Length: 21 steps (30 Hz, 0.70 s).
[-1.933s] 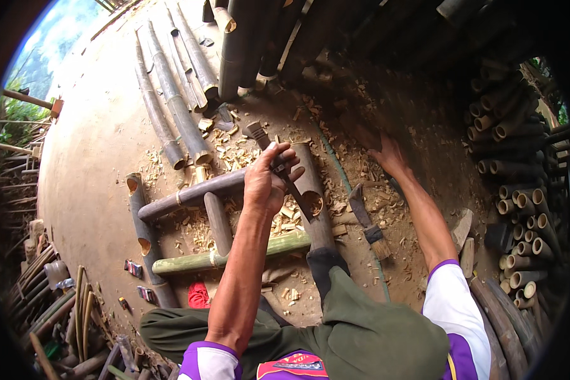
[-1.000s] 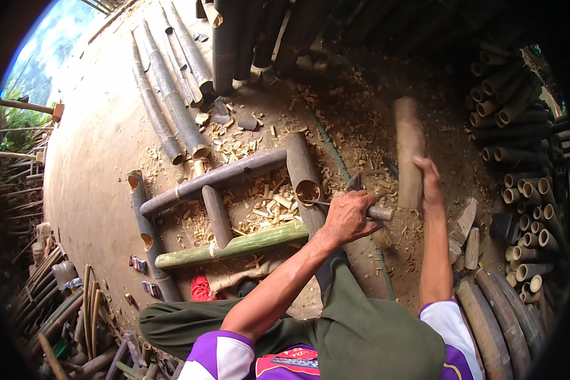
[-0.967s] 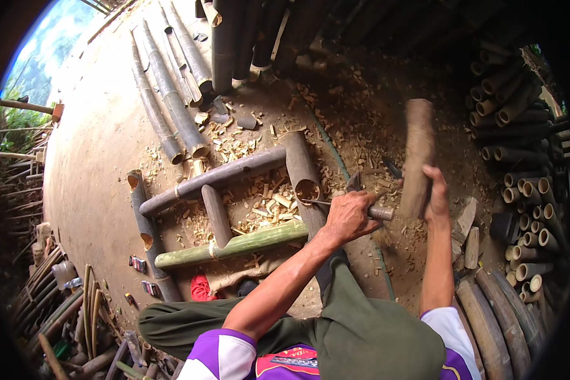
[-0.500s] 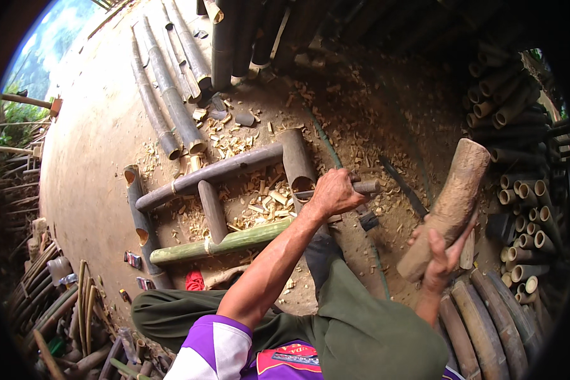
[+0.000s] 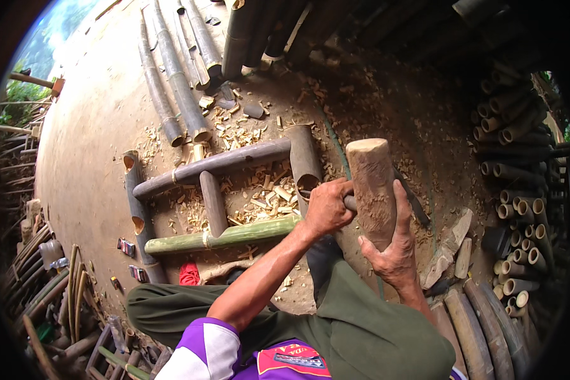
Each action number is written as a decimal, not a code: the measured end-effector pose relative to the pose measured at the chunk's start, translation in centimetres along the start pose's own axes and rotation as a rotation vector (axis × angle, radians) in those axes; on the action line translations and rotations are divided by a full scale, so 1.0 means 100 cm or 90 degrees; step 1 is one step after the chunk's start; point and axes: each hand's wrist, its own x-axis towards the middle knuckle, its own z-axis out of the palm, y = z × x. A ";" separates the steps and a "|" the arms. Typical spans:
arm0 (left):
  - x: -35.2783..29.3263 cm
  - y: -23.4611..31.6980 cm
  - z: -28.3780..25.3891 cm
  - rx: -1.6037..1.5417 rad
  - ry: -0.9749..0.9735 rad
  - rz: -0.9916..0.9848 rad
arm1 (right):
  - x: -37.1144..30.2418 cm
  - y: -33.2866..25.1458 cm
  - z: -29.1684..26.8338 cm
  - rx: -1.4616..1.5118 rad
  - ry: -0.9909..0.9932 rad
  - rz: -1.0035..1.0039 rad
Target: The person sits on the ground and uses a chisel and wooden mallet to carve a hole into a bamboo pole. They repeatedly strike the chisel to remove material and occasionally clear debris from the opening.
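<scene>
My left hand [image 5: 328,208] is closed around a chisel, whose round handle [image 5: 349,202] sticks out to the right of the fist. Its blade end lies at the cut hole in the right bamboo post [image 5: 305,158] of a bamboo frame. My right hand [image 5: 396,254] grips a thick wooden club [image 5: 375,190] from its lower right side. The club overlaps the end of the chisel handle; whether they touch, I cannot tell. A dark rail [image 5: 215,167], a green rail [image 5: 228,239] and a short crosspiece [image 5: 213,204] join the right post to a notched left post [image 5: 137,197].
Wood chips [image 5: 269,196] litter the ground inside and beyond the frame. Long bamboo poles [image 5: 171,79] lie at the far left. Cut bamboo tubes [image 5: 522,221] are stacked at the right, with split pieces [image 5: 472,329] nearer. A dark blade [image 5: 415,206] lies behind the club.
My right hand has swung the club leftward from the right side to the chisel handle, and the club now stands more upright. The left hand keeps its grip on the chisel.
</scene>
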 end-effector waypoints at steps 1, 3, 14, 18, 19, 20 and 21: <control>0.004 -0.001 -0.002 -0.035 -0.002 0.003 | 0.001 -0.001 0.002 0.113 -0.082 0.088; 0.023 -0.011 -0.013 -0.012 -0.041 -0.054 | 0.005 0.005 0.000 0.205 -0.105 0.108; 0.136 -0.061 -0.019 -0.022 -0.354 -0.082 | 0.027 0.036 -0.028 0.175 0.135 0.164; 0.141 -0.055 -0.017 -0.058 -0.411 -0.101 | 0.056 0.041 -0.029 0.136 0.233 0.109; 0.140 -0.055 -0.016 -0.053 -0.410 -0.098 | 0.061 0.045 -0.015 0.139 0.260 0.085; 0.137 -0.049 -0.015 -0.048 -0.414 -0.091 | 0.066 0.051 -0.003 0.139 0.292 0.063; 0.133 -0.041 -0.015 -0.043 -0.419 -0.084 | 0.072 0.054 0.000 0.046 0.103 -0.034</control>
